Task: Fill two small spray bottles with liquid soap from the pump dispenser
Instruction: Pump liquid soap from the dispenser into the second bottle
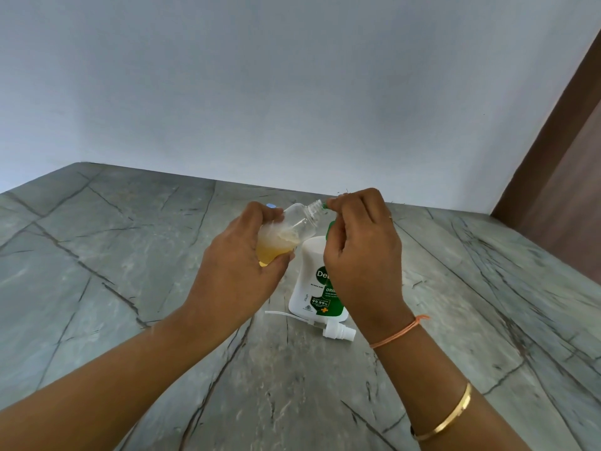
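Nearest on the grey veined tabletop lies a white spray cap on its side, its thin tube trailing left. Just behind it stands the white-and-green pump dispenser, partly hidden by the right hand, whose grip is pinched shut on the green nozzle. The left hand clasps a clear spray bottle, tilted, amber soap pooled at its base, open neck touching the nozzle tip.

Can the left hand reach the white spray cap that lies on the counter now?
Probably not at once: the left hand is holding the tilted spray bottle. The spray cap lies uncovered before the soap dispenser, under the right hand.
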`<state>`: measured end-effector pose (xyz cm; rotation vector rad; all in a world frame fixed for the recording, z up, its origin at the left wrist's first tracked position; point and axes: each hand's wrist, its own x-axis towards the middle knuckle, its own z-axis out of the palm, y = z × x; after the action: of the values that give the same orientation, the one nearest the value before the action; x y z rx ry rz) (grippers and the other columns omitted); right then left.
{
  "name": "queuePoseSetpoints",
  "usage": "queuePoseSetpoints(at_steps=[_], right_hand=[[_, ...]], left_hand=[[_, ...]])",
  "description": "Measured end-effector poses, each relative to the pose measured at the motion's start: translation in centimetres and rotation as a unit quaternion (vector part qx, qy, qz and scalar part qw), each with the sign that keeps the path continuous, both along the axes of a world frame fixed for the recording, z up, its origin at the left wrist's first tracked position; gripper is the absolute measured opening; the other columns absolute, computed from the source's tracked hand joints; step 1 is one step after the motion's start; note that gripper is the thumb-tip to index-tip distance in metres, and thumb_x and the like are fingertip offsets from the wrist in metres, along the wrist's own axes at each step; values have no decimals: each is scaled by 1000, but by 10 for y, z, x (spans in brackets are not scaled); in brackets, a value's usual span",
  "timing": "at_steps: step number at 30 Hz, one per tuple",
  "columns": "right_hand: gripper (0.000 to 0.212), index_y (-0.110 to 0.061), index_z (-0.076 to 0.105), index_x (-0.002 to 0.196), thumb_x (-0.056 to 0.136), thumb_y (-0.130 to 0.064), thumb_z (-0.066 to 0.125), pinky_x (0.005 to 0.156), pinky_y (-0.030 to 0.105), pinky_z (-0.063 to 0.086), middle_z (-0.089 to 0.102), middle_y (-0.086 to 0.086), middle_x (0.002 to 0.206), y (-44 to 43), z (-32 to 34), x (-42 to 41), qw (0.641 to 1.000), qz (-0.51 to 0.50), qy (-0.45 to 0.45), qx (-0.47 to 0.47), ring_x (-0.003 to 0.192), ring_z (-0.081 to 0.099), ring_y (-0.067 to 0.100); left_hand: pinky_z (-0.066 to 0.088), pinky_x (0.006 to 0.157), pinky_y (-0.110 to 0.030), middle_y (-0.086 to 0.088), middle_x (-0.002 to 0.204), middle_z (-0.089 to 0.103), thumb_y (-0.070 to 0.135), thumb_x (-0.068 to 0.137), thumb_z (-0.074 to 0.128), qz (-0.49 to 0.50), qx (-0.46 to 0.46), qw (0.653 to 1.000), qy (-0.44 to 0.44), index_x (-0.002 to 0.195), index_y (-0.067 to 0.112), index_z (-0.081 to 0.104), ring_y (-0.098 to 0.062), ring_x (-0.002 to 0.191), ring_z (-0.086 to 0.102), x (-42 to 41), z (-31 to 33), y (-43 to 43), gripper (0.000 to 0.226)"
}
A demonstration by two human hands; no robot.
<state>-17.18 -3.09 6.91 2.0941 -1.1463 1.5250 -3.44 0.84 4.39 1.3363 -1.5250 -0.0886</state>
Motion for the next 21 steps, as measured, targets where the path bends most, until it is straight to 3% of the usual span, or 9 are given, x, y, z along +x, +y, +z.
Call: queuePoseSetpoints(at_steps=[8,21], right_hand=[[17,-2,64,88,77,9,57,61,22,41,58,12,89,1,9,-4,1000,13,11,24,76,58,23],[18,-2,64,88,77,5,52,60,22,40,58,14,88,2,-2,2,1000,-12,-1,3,75,57,26]], left_hand=[[51,72,-24,13,106,56,26,73,75,2,-2,1000,7,112,28,49,-10,90,56,1,0,-2,47],[53,74,-27,7,110,60,24,73,75,-5,-2,1000,0,114,25,50,-12,91,57,1,-2,-1,49]])
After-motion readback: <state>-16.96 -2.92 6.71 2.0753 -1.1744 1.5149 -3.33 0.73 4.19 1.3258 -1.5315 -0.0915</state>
